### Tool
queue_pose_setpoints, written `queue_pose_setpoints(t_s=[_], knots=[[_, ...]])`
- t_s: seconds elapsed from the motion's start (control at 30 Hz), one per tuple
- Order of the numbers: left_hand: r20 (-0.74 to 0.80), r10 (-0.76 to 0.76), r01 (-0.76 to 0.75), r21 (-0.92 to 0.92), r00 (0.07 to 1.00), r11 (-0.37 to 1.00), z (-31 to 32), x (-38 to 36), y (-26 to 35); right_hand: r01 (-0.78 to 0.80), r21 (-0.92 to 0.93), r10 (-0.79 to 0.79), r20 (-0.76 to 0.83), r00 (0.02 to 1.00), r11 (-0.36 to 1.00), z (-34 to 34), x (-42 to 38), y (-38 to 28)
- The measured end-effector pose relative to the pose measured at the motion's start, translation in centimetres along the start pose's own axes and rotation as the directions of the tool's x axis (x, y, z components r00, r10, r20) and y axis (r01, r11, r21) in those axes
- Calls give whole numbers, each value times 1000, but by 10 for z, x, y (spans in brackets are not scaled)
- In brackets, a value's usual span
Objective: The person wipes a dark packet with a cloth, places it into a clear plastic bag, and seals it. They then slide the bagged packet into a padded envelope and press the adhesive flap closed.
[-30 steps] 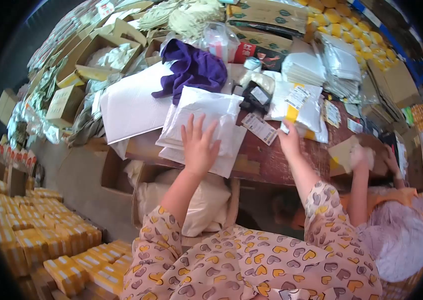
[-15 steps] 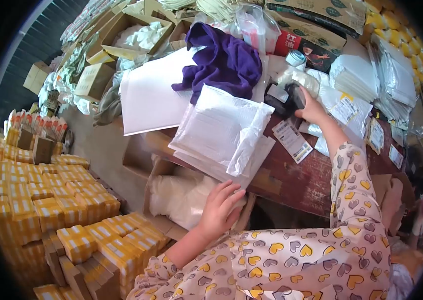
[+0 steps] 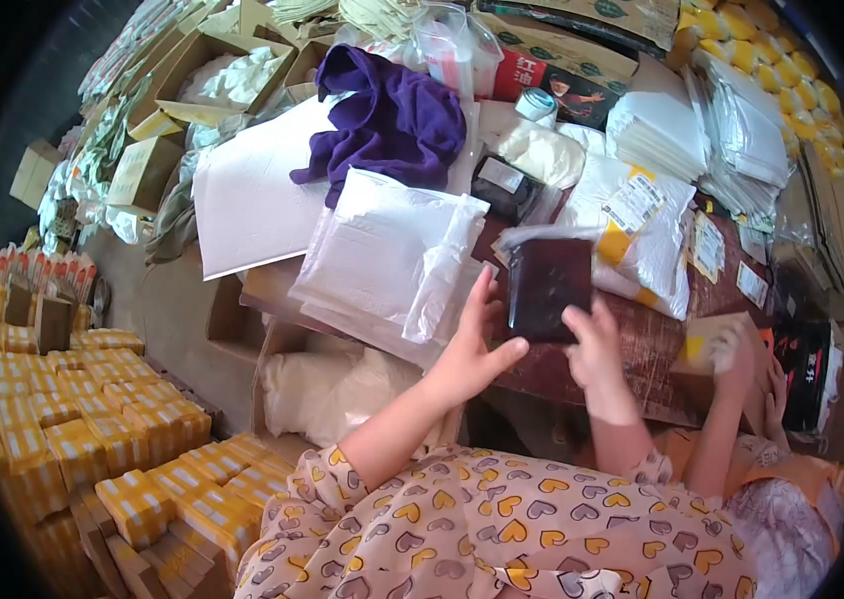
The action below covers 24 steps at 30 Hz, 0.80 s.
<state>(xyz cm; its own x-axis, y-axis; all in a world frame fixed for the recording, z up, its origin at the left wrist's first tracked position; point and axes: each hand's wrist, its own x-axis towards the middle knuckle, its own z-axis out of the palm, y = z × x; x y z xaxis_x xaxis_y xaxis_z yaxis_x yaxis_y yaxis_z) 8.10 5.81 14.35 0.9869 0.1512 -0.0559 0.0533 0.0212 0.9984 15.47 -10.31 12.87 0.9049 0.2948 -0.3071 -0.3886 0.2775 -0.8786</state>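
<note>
A flat, dark plastic-wrapped packet (image 3: 548, 290) is held at its lower right corner by my right hand (image 3: 596, 344), thumb and fingers closed on it. Just left of the packet is my left hand (image 3: 472, 344), its fingers spread and thumb out, holding nothing. Behind them, another dark packet with a white label (image 3: 504, 186) lies on the table beside a cream-coloured bundle (image 3: 542, 152). White padded mailers (image 3: 377, 250) are stacked to the left of my left hand. To the right of the dark packet, a white parcel with a shipping label (image 3: 631, 210) rests on the table.
A purple cloth (image 3: 392, 120) lies behind the mailers. At right, another person's hand (image 3: 733, 354) is at a cardboard box (image 3: 716, 349). Yellow-wrapped packs (image 3: 82, 399) are piled at lower left. An open carton (image 3: 272, 384) sits below the red-brown table (image 3: 631, 364).
My right hand has come back toward me with a dark packet from the back of the table. My left hand has risen beside it. Another person's hands now show at right.
</note>
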Motion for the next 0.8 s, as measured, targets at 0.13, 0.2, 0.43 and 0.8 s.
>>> queue_pose_setpoints(t_s=[0.13, 0.2, 0.43, 0.8], knots=[[-86, -33, 4, -317, 996, 949, 1, 1, -11, 60, -44, -52, 164, 985, 997, 28, -46, 6], [-143, -152, 91, -360, 978, 929, -6, -3, 2, 76, -185, -33, 224, 974, 980, 18, -47, 5], [-230, -95, -25, -467, 968, 884, -13, -38, -4, -22, 244, -29, 203, 979, 969, 32, -35, 3], [440, 346, 532, -813, 828, -238, -48, -92, -3, 226, -217, -112, 438, 892, 950, 115, -29, -17]])
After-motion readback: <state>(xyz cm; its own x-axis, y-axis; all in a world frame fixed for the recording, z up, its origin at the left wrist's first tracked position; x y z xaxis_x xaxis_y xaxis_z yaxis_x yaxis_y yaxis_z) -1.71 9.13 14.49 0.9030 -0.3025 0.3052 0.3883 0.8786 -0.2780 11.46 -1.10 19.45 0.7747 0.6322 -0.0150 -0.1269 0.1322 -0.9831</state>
